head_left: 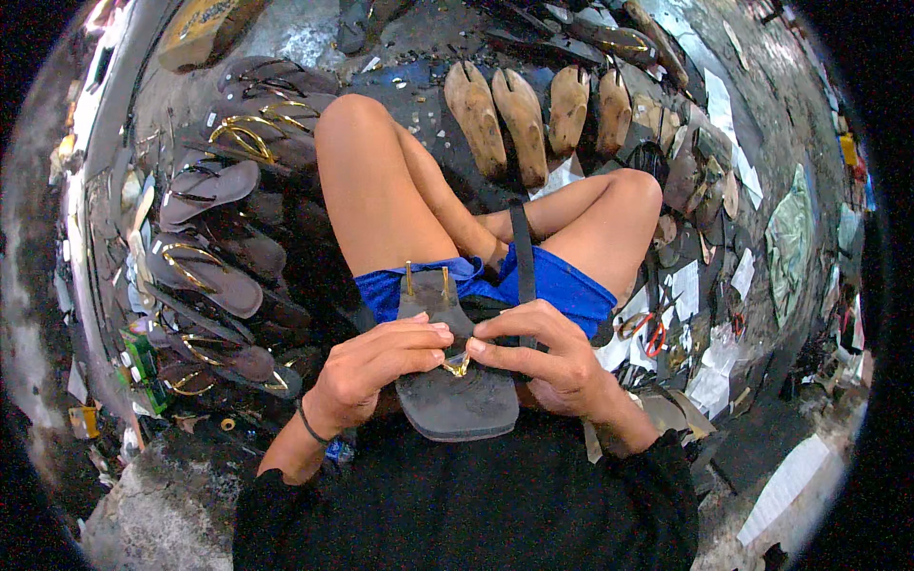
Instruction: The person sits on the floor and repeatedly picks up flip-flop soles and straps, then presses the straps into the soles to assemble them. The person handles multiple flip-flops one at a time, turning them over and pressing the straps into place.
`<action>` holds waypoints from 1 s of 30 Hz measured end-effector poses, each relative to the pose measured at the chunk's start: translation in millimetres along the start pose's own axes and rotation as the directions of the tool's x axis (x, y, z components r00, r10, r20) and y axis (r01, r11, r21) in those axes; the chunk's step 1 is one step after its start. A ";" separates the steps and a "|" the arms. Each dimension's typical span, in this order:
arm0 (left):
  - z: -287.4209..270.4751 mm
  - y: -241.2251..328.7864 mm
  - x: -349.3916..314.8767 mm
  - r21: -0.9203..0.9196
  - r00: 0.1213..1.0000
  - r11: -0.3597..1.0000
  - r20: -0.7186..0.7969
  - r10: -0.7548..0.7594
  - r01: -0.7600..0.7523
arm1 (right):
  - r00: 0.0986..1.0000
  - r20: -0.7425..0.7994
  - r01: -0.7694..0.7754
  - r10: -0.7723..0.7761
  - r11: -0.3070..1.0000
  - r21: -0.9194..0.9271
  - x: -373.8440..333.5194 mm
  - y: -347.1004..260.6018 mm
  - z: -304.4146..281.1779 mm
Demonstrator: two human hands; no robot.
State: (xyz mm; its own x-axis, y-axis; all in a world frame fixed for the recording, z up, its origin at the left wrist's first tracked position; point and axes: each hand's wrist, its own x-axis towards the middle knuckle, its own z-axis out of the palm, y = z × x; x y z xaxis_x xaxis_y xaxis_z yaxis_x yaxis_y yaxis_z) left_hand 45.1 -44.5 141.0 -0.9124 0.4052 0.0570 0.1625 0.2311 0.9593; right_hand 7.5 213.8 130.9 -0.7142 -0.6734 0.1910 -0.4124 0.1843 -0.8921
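Note:
A dark grey flip-flop sole (459,411) lies across my lap, its square end toward my body. A short gold strap piece (457,365) shows on it between my fingertips, and two gold strap ends stand up at its far end. My left hand (373,369) reaches over the left edge of the sole, fingers together and tips beside the gold strap; its thumb is mostly hidden. From the other side my right hand (550,362) pinches at the strap with thumb and forefinger. A dark band (522,257) runs down over my right thigh toward the sole.
Several flip-flops with gold or dark straps (205,276) lie in rows at my left. Wooden shoe lasts (519,119) stand ahead of my legs. Red-handled scissors (653,331) lie at my right among paper and material scraps (709,366). A yellowish block (195,33) sits far left.

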 end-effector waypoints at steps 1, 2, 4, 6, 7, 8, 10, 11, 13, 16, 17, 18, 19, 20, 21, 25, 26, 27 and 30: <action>0.8 0.6 -1.7 0.018 1.000 1.000 0.006 -0.008 0.008 | 1.000 -0.017 0.003 -0.002 0.999 0.034 -2.6 3.3 8.2; 1.7 1.2 -3.8 0.035 1.000 0.999 0.012 -0.017 0.017 | 0.999 -0.034 0.006 -0.004 0.998 0.068 -6.2 7.2 14.9; 4.3 -5.4 -12.7 0.007 0.989 0.994 0.091 -0.112 0.112 | 0.995 0.068 -0.084 0.072 0.979 0.186 -14.4 16.3 23.5; 7.3 -14.0 -15.1 -0.017 0.986 0.989 0.072 -0.148 0.149 | 0.988 0.139 -0.102 0.068 0.963 0.251 -16.7 31.5 31.9; 10.7 -17.6 -16.7 -0.034 0.989 0.988 0.013 -0.150 0.150 | 0.984 0.153 -0.136 0.087 0.930 0.341 -14.5 39.9 35.2; 12.2 -17.6 -15.8 -0.050 0.986 0.986 -0.044 -0.160 0.157 | 0.991 0.134 -0.070 0.018 0.913 0.402 -2.9 45.0 27.9; 7.2 -20.4 -0.8 -0.002 0.967 1.000 -0.252 0.029 -0.031 | 0.988 0.093 0.057 -0.122 0.854 0.517 39.9 64.9 1.7; 3.2 -8.5 11.4 -0.058 0.902 0.993 -0.417 -0.114 0.098 | 0.991 -0.103 -0.020 0.086 0.855 0.517 63.0 81.8 7.4; -6.5 12.0 44.9 -0.185 0.766 0.947 -0.557 -0.321 0.263 | 0.847 -0.435 -0.239 0.305 0.950 0.200 104.0 155.4 17.2; -4.7 -26.4 56.0 -0.590 0.641 0.669 -0.306 -0.704 0.453 | 0.771 -0.564 -0.609 0.297 0.603 -0.516 116.1 263.0 45.4; 4.4 -51.9 45.3 -0.667 0.726 0.619 -0.168 -0.667 0.414 | 0.735 -0.545 -0.662 0.403 0.599 -0.450 126.8 266.9 44.6; 12.9 -74.0 36.0 -0.734 0.792 0.547 -0.019 -0.610 0.404 | 0.689 -0.511 -0.718 0.514 0.583 -0.381 132.8 266.2 44.9; 22.2 -98.6 25.6 -0.783 0.837 0.465 0.124 -0.533 0.413 | 0.628 -0.464 -0.776 0.624 0.546 -0.317 132.2 265.7 47.2; 37.7 -90.8 37.4 -0.859 0.916 0.445 0.065 -0.395 0.252 | 0.595 -0.393 -0.762 0.701 0.647 0.002 123.6 268.4 38.0; 36.6 -84.0 41.1 -0.816 0.907 0.496 0.076 -0.415 0.296 | 0.581 -0.302 -0.681 0.756 0.655 0.328 112.3 271.8 24.0; 34.0 -102.5 46.6 -0.794 0.884 0.542 -0.011 -0.467 0.276 | 0.639 -0.194 -0.319 0.744 0.486 0.814 49.5 164.8 -9.5; 33.3 -108.3 51.0 -0.841 0.876 0.491 -0.042 -0.480 0.228 | 0.648 -0.187 -0.285 0.739 0.463 0.839 26.1 133.7 -12.4; 31.2 -114.6 58.2 -0.882 0.870 0.438 -0.069 -0.488 0.175 | 0.696 -0.107 -0.271 0.711 0.396 0.877 3.8 101.3 -18.9; 22.6 -124.2 69.4 -0.833 0.859 0.544 -0.204 -0.469 0.099 | 0.721 0.062 -0.387 0.690 0.327 0.862 -28.3 28.7 -22.9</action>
State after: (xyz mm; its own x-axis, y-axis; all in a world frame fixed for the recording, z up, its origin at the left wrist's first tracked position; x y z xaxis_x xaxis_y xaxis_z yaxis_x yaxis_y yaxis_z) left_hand -29.9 -25.0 19.6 -0.9368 0.0597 -0.3447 -0.3152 -0.5714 0.7578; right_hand 3.0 254.5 109.3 -0.7645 -0.4026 -0.5035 0.6292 -0.2959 -0.7187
